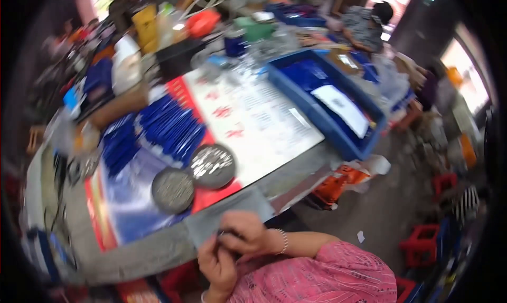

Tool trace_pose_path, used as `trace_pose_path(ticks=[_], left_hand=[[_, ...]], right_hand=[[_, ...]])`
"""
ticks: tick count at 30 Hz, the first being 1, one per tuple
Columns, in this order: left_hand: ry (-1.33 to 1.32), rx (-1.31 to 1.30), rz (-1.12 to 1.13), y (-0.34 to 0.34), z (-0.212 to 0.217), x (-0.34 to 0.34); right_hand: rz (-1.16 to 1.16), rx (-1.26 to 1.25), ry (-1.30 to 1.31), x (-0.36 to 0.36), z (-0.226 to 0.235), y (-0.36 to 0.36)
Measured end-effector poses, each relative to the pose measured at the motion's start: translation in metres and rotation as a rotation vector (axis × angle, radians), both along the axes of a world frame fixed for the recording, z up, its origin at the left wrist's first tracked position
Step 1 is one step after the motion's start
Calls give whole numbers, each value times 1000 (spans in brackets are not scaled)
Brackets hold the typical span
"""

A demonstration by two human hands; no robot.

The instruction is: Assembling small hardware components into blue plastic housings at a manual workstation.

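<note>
My left hand [217,268] and my right hand [245,233] meet at the table's near edge, fingers closed together. A small dark thing [224,233] shows between the fingertips; blur hides its kind. Below the hands lies a grey sheet [253,205] at the table edge. Just beyond are two round dark dishes: one [214,166] with many small shiny pieces, the other [173,191] with a dense layer of small grey pieces. Past them, rows of slim blue packets [169,126] are fanned out on the printed sheets.
A white printed poster [259,129] with a red border covers the table's middle. On its right stands a blue tray [327,115] holding blue packets and a white slip. Bags and boxes crowd the back. Red stools [422,245] stand at right; another person [364,28] sits far right.
</note>
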State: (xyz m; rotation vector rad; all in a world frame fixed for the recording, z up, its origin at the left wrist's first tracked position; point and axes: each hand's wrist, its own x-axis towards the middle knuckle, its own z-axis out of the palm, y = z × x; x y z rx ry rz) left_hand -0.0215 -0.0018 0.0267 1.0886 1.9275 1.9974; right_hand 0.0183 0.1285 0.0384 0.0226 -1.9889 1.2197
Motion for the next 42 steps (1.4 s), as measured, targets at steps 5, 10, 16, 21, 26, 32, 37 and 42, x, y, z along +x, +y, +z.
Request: trace_pose_path(ticks=[5,10,16,21,26,32,37,42], left_hand=[[-362,178,-43,-3,-15,16],[-379,207,29,4,-26,22],[-458,228,-16,3,-5,19],[-413,156,29,1,-3,21],[-270,176,-64,2,-13,20],[-499,295,-18,10,8,9],[-298,184,-48,1,-9,9],[-523,336,-102,-2,-9,14]], right_hand=[[-54,111,25,9,7,0],[-137,108,-110,14,1,-9],[56,-287,-60,6,6,-8],[19,80,274,-6,-22,-6],[-65,-354,-89,11,-15,-16],[87,-248,-136,0,-4,-4],[-119,249,-60,-2,-12,-8],[59,-253,-333,11,1,-13]])
